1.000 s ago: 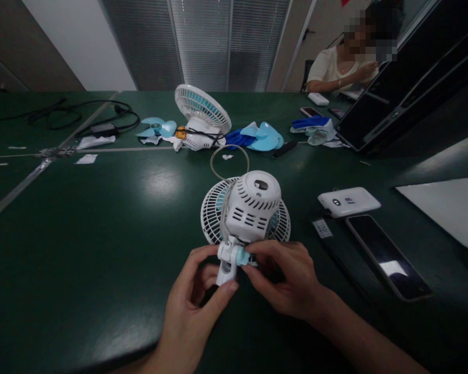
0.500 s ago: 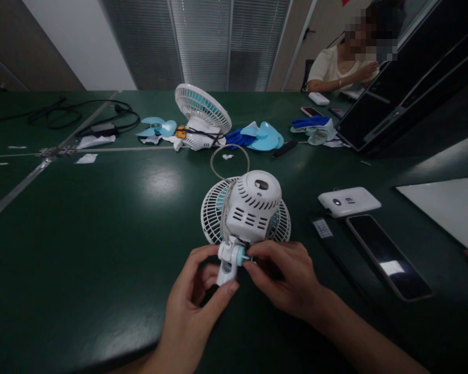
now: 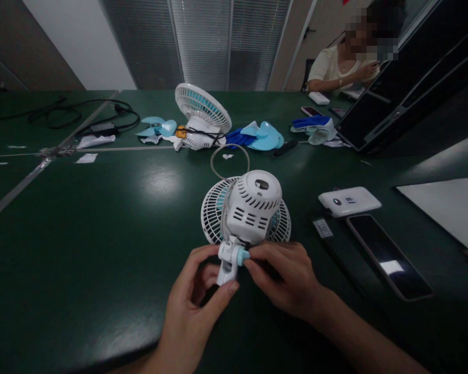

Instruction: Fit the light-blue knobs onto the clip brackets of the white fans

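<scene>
A small white fan (image 3: pixel 249 218) rests face down on its round grille (image 3: pixel 210 213), its motor housing upward and its clip bracket (image 3: pixel 226 259) pointing toward me. My left hand (image 3: pixel 197 291) is closed round that bracket, thumb below and fingers on its far side. On the bracket's right side sits a light blue knob (image 3: pixel 242 255). The thumb and forefinger of my right hand (image 3: pixel 284 275) pinch the knob's outer end. A grey cord (image 3: pixel 230 148) loops out behind the housing.
Behind stand another fan (image 3: pixel 203 114), light blue blades (image 3: pixel 267 136) and blue gloves (image 3: pixel 314 127). On the right lie a phone (image 3: pixel 388 257), a white device (image 3: pixel 350 201) and a black strap (image 3: pixel 339 254). A person (image 3: pixel 343 67) sits across the green table (image 3: pixel 101 234).
My right fingers have shifted slightly at the light blue knob, whose grip tab now faces a different way. My left hand and the fan stay in place.
</scene>
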